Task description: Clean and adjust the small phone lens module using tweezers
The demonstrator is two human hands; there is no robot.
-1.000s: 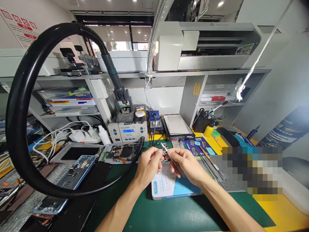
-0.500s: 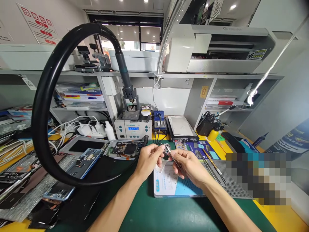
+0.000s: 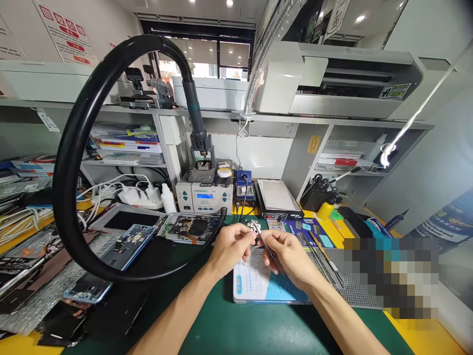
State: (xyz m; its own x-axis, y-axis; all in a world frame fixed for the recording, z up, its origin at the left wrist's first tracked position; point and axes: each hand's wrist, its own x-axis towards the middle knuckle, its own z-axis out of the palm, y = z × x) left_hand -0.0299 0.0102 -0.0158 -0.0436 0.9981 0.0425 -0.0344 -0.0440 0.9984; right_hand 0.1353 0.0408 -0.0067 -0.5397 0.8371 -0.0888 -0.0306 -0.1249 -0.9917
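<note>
My left hand pinches a small metal part between thumb and fingers above the green mat. My right hand grips metal tweezers whose tips meet that part. Both hands hover over a white and blue card lying on the mat. The two hands are nearly touching each other.
A thick black hose loops up from a soldering station. Opened phones and a blue phone frame lie at left. A hot plate, tool holder, grey perforated pad with tools, and yellow mat at right.
The view has shifted a little to the left. My hands stay together on the small part, with the tweezers still at it.
</note>
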